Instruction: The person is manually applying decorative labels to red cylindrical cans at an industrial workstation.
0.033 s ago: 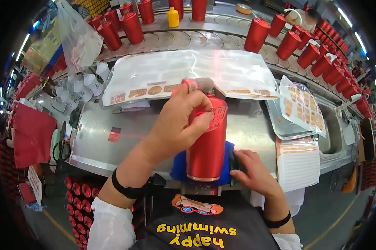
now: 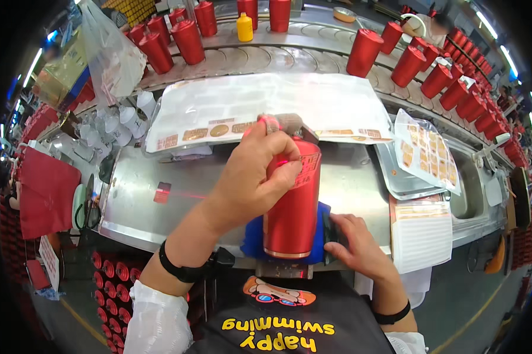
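A shiny red tumbler-like canister [image 2: 290, 221] lies in front of me on a blue cloth [image 2: 254, 239], its base toward me. My left hand [image 2: 251, 168] is over its upper part, thumb and forefinger pinching the edge of a thin decal with square printed characters [image 2: 308, 168] that lies against the canister. The far end of the canister is partly hidden by this hand and a brownish block [image 2: 289, 121]. Beside the cloth, my right hand [image 2: 360, 245] has its fingers closed around a dark flat piece [image 2: 328, 236], whose kind I cannot make out.
Beyond the metal bench [image 2: 136, 194] lie white decal sheets in clear plastic [image 2: 266, 100]. A tray [image 2: 390, 177] and paper stack [image 2: 422, 236] sit at right, near a sink [image 2: 469, 183]. Red canisters [image 2: 363, 53] and a yellow bottle [image 2: 244, 27] stand on a conveyor; another person is far right.
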The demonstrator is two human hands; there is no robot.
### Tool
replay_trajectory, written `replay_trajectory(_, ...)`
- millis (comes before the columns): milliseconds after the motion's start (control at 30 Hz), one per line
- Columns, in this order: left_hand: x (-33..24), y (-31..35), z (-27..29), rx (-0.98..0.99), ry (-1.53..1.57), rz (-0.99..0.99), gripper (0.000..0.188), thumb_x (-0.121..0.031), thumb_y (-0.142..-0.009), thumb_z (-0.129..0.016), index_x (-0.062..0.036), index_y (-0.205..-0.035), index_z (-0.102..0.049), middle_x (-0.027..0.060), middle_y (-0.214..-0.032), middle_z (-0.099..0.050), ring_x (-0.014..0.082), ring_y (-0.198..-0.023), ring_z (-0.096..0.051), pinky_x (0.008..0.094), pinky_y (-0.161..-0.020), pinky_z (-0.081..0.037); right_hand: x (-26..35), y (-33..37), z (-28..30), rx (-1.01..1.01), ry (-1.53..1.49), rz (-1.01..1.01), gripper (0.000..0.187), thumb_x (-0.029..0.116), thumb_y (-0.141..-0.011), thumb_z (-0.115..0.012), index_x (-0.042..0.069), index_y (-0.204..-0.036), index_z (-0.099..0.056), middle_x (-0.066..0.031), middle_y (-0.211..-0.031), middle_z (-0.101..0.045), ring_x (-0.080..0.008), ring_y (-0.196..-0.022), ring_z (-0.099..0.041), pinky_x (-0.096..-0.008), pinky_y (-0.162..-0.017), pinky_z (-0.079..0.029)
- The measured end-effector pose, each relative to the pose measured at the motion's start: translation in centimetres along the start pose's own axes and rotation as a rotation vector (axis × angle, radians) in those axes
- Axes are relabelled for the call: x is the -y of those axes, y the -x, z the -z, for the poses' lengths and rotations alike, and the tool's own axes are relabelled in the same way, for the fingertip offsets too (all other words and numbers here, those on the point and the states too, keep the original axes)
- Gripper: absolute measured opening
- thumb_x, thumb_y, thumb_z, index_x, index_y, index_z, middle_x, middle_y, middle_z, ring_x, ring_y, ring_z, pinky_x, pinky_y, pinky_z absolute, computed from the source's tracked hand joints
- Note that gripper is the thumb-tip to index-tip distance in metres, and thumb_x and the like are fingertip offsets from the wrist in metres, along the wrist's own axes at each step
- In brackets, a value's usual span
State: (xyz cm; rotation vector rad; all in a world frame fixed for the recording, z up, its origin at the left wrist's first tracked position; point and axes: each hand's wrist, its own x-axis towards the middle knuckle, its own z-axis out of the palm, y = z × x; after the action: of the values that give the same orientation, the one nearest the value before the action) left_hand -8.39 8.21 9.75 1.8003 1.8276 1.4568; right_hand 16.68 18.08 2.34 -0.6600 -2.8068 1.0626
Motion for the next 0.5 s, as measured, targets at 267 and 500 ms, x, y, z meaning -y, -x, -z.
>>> replay_trajectory(267, -0.3, 0.4, -0.3, 0.052, 0.046, 0.007, 0.008, -0.012, -0.083, -0.059, -0.0065, -0.081, -0.053, 0.0033, -0.073, -0.050, 0.0183, -0.075, -0.049, 0.0409, -0.109, -0.021, 0.2, 0.4, -0.5, -0.149, -0.896, -0.234, 0.052, 0.003, -0.076, -0.067, 0.001, -0.124, -0.048, -0.0068, -0.115, -0.051, -0.0118, -0.108, -0.046, -0.0287, -0.093, -0.039)
replay_trajectory(500, -1.5, 0.1, -0.3, 0.044, -0.038, -0.103, 0.009, -0.013, -0.080, -0.059, -0.0052, -0.082, -0.056, 0.0120, -0.082, -0.048, 0.0273, -0.082, -0.046, 0.0359, -0.076, -0.037, 3.2, -3.9, 7.7, -0.401, -0.162, 0.466, 0.040, -0.014, -0.076, -0.047, 0.001, -0.111, -0.061, -0.0171, -0.128, -0.051, -0.0203, -0.093, -0.059, -0.0256, -0.076, -0.047)
